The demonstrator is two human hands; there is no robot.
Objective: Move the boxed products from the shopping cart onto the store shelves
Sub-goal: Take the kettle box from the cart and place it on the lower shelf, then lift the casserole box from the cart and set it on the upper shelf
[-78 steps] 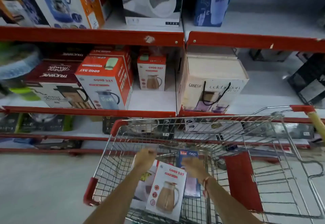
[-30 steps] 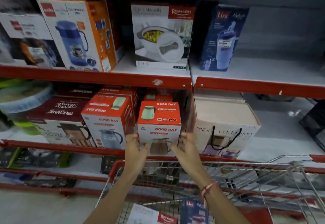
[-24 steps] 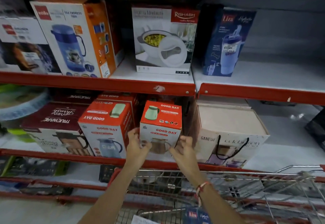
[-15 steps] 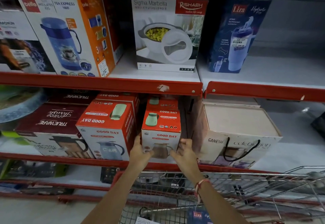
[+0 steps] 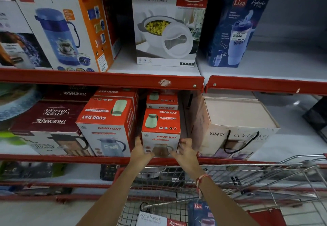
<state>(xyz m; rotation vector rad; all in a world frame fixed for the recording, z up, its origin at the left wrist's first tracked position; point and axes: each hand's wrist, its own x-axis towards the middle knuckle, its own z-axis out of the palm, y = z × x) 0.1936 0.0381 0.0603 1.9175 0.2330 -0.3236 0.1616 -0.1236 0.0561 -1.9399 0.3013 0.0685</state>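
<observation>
While the small Good Day box [image 5: 161, 131] sat on the middle shelf [image 5: 99, 158], both hands bracketed its lower front corners. The left hand [image 5: 141, 152] pressed against the left edge of that box and the right hand [image 5: 185, 151] against its right edge, each grip closed on the carton from the side, not underneath, which suits sliding it backward along the shelf floor. The box stood upright with its printed jug facing outward, presumably so shoppers could read it.

Behind that box stood a second small Good Day carton [image 5: 161, 100], so the new one was lined up in front of its own kind. To the left of the held box, just beside it, was a larger Good Day box [image 5: 106, 128]; to its right, with a narrow gap, was the Ganesh gift box [image 5: 235, 126] with its black cord handle. The slot between those two neighbours was tight, which probably explains why the fingers stayed at the front corners and not along the sides.

Below the held box, the shopping cart [image 5: 247, 178] was parked against the shelving. It carried a Sigma Marbella box [image 5: 155, 219] and a blue Liza box [image 5: 201, 213]. Above the held box, on the upper shelf [image 5: 106, 80], a matching Sigma Marbella casserole box [image 5: 168, 27] and a Liza bottle box [image 5: 235, 29] already stood, likely marking where those remaining items belong. The placing looked almost finished, with release the likely next step.
</observation>
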